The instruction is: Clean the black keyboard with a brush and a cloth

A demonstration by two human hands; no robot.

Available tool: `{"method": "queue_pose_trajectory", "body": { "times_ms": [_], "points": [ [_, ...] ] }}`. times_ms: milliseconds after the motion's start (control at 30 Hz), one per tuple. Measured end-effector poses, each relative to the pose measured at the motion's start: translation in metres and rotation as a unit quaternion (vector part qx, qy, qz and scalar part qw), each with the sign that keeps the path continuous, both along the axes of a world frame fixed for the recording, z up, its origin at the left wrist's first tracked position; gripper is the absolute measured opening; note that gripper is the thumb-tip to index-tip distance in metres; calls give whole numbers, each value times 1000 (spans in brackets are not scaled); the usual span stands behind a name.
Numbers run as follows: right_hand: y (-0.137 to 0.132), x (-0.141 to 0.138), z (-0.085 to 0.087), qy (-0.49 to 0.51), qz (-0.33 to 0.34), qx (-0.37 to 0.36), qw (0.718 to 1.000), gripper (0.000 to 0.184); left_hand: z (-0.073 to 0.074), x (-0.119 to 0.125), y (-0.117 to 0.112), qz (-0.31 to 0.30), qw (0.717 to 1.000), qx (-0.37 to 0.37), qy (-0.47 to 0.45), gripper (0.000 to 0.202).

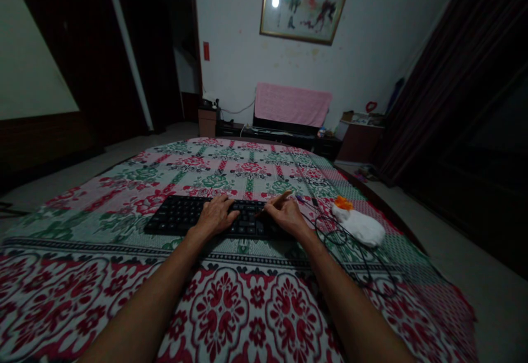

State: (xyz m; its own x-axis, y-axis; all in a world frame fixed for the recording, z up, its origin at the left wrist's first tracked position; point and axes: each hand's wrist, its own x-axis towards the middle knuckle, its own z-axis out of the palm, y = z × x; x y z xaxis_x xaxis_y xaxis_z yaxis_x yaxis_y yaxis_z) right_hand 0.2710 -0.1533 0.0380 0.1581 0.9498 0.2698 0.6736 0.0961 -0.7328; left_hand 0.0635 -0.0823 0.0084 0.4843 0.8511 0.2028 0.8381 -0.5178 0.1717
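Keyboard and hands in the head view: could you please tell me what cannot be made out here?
All in the head view:
- Letters on the keyboard: too small and dark.
- Keys beneath the left hand: covered by it.
- Right part of the keyboard: partly hidden by the right hand.
- Whether the right hand holds something thin: too blurred and dim.
- Forearms: cut off by the bottom edge.

a long, flat, rectangular black plastic keyboard [247, 224] with rows of black keys lies keys up on the red, green and white patterned cloth [223, 308], its right part largely covered. a slim brownish stick-like tool [284, 196] with a pale end slants upward from the right hand [289, 217], its exact form too dim to tell.
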Motion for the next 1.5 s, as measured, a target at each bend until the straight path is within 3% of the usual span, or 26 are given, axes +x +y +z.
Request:
{"method": "queue_pose_trajectory", "body": {
  "times_ms": [167, 267, 333, 467, 600, 767, 867, 1000, 1133, 1200, 1333, 1433, 1500],
  "points": [
    [0, 18, 5, -112, -121, -50, 985, 28, 2, 0, -1, -1, 1000, -1, 5, 44],
    [1, 30, 9, -109, -170, -39, 979, 32, 3, 1, -1, 2, 1000, 0, 13, 43],
    [2, 31, 7, -48, -134, -15, 990, 33, 2, 1, -1, 3, 1000, 1, 12, 44],
    [3, 11, -2, 86, 20, 52, 995, 33, 0, 1, 1, 6, 1000, 5, 6, 46],
    [1, -1, -9, 92, 98, 38, 990, 29, -2, 1, 2, 3, 1000, 4, 10, 46],
    [1, 31, -5, -2, 20, 1, 1000, 33, -1, 1, 2, 4, 1000, 5, 11, 47],
    [0, 45, 1, 18, -19, -6, 1000, 39, -1, 1, 2, 8, 1000, 2, 12, 47],
    [-1, 31, 3, 98, 53, 11, 994, 38, -2, 1, 2, 8, 1000, 6, 18, 46],
    [0, 15, -3, 101, 135, -16, 986, 31, -1, 1, 2, 7, 1000, 5, 18, 47],
    [1, 20, -7, 74, 129, -34, 988, 30, 0, 1, 2, 5, 1000, 4, 16, 47],
    [2, 47, -7, 7, 41, -23, 999, 33, 2, 1, 0, 3, 1000, 3, 15, 46],
    [1, 55, -1, 26, 1, -4, 1000, 35, 2, 1, -1, 4, 1000, 2, 16, 46],
    [-1, 49, 4, 64, 20, -6, 998, 35, 1, 1, 0, 3, 1000, 2, 17, 47]
  ]
}}
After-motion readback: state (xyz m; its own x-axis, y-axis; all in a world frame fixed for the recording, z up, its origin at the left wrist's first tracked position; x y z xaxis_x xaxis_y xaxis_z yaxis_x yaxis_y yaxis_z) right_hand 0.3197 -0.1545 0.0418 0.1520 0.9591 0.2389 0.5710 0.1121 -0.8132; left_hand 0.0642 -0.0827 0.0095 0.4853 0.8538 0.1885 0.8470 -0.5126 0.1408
